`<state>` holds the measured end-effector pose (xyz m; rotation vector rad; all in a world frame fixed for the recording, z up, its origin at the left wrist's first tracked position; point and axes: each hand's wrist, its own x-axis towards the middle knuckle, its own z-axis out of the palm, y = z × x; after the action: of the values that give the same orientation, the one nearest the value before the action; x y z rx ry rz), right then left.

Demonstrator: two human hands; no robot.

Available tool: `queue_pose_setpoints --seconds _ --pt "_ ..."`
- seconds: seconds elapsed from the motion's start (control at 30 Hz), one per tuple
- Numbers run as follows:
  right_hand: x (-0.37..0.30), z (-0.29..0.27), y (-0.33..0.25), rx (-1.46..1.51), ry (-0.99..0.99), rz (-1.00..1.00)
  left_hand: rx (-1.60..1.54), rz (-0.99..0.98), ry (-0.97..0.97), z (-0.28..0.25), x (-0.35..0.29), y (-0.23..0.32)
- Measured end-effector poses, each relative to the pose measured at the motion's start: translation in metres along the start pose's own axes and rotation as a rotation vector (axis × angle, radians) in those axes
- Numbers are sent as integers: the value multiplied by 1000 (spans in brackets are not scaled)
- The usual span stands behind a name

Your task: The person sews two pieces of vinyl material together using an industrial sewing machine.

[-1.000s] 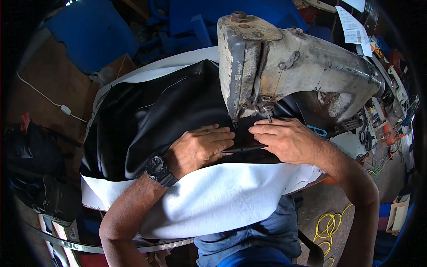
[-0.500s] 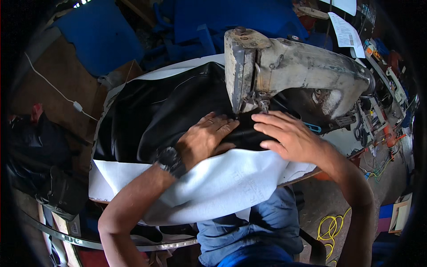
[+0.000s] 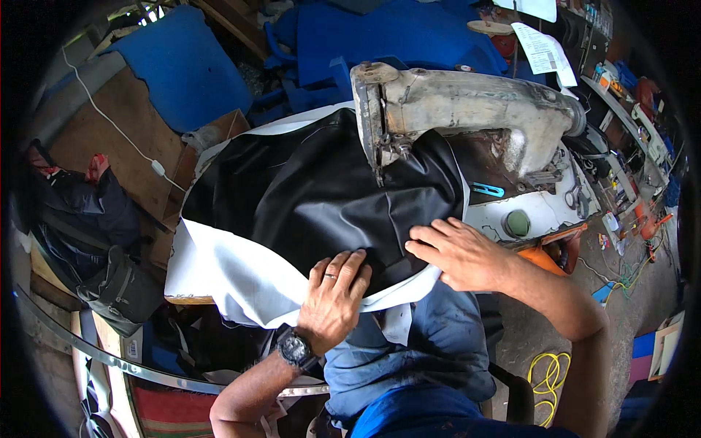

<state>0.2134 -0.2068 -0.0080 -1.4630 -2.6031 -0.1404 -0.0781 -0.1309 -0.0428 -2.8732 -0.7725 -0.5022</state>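
A large black leatherette sheet [image 3: 321, 204] with a white fabric backing lies rumpled across the white work table, partly under the head of an old, worn sewing machine [image 3: 467, 98]. My left hand [image 3: 332, 296], with a watch at the wrist and a ring, grips the sheet's near edge; its fingers lie on the black face and its thumb is hidden. To its right, the bent fingers of my right hand [image 3: 460, 255] pinch the black material near its right edge, where the white backing turns up. Both hands are nearer me than the needle area.
A turquoise slim tool [image 3: 487, 190], a round green object [image 3: 517, 223] and scissors [image 3: 577, 196] lie right of the sheet. A dark bag [image 3: 117, 292] sits at the left. Blue panels [image 3: 394, 40] stand behind the machine. Yellow cable [image 3: 548, 379] coils on the floor.
Both hands have moved from beside the needle toward me, drawing the sheet along. More black surface now shows around the machine head, and less white backing hangs in front. The view has shifted somewhat.
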Motion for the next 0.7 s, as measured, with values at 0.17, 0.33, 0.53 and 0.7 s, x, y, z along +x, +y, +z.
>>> queue_pose_setpoints --seconds 0.17,0.33,0.53,0.7 --pt "1 0 -3 153 223 -67 -314 234 126 -15 5 -24" --pt "2 -10 -7 219 342 -47 -526 246 148 -35 32 -33" --pt "10 9 4 22 241 70 -326 387 119 -25 41 -26" --pt "12 10 10 217 303 12 -318 317 136 -22 56 -46"
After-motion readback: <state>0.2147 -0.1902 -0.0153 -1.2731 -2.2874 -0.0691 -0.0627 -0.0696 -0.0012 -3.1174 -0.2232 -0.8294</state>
